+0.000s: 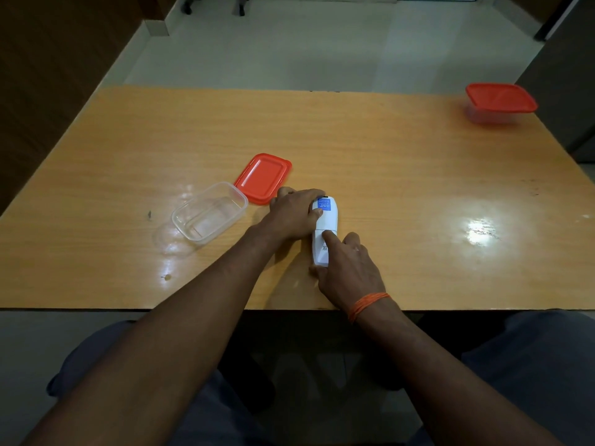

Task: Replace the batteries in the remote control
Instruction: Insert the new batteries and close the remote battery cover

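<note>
A white remote control [326,223] lies face down on the wooden table [402,162], its back with a blue label turned up. My left hand [294,214] grips its far end from the left, thumb on the back near the label. My right hand [349,268] holds the near end, with the index finger pressing on the battery cover [320,252]. The cover looks closed. No batteries are visible.
An open clear plastic container [209,214] stands left of the remote, with its red lid [262,178] lying beside it. A second closed container with a red lid [500,103] sits at the far right corner. The table's near edge runs just below my wrists.
</note>
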